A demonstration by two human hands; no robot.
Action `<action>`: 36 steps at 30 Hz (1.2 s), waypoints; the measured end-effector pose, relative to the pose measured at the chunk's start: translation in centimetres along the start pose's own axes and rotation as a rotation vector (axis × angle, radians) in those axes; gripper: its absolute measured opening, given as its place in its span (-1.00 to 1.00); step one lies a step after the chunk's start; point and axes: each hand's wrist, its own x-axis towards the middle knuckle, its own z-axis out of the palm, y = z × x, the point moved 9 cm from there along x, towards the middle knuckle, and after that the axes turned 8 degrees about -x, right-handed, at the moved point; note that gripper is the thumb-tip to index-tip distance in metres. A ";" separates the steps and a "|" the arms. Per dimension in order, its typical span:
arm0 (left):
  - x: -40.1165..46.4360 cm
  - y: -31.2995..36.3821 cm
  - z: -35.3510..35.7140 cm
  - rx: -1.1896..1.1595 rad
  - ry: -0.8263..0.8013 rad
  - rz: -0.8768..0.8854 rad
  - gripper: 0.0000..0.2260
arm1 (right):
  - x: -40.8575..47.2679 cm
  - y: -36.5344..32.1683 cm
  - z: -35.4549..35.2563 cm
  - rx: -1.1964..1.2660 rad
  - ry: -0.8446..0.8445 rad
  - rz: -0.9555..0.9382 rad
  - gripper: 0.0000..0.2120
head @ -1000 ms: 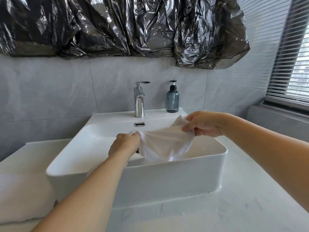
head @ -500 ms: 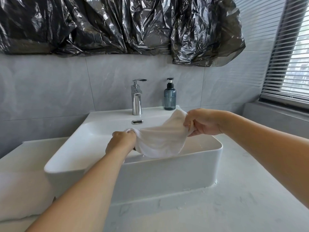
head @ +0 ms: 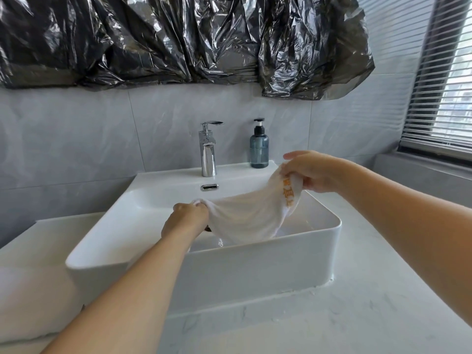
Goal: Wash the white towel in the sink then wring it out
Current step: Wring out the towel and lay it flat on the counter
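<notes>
The towel (head: pixel 251 215) hung stretched over the sink (head: pixel 255 267), sagging in the middle between 2 hands, its lowest fold dipping inside the basin without clearly touching the bottom. The left hand (head: pixel 185 221) gripped 1 bunched end low over the basin, fingers curled tight round the cloth; the right hand (head: pixel 310 172) held the other end higher, near the back right corner, fingers closed on the edge that carried orange lettering. A drop or 2 seemed to fall from the lowest fold, so the cloth looked wet, and the tap (head: pixel 208 152) showed no stream. The step in hand looked like the start of wringing. To do it well, both ends probably needed gathering into a rope rather than a sheet, since a spread cloth twists unevenly and keeps water in its folds. The hands would best turn in opposite directions while staying over the basin, so the run-off lands inside and not on the counter (head: pixel 370 315). Bringing the right hand lower and more central would keep drips clear of the soap bottle (head: pixel 259 149), which stood on the rim just behind it.
</notes>
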 end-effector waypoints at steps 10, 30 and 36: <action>-0.2 0.4 0.2 -0.227 -0.017 0.022 -0.62 | 0.3 8.6 6.2 -0.796 -0.276 0.153 0.09; 0.5 -0.5 0.8 -0.534 -0.061 -0.100 -0.75 | -0.6 1.7 0.1 0.041 0.238 -0.037 -0.73; -0.3 0.0 1.8 -0.446 -0.187 -0.069 -0.75 | -0.9 -0.3 -3.1 -0.794 0.451 -0.135 -0.77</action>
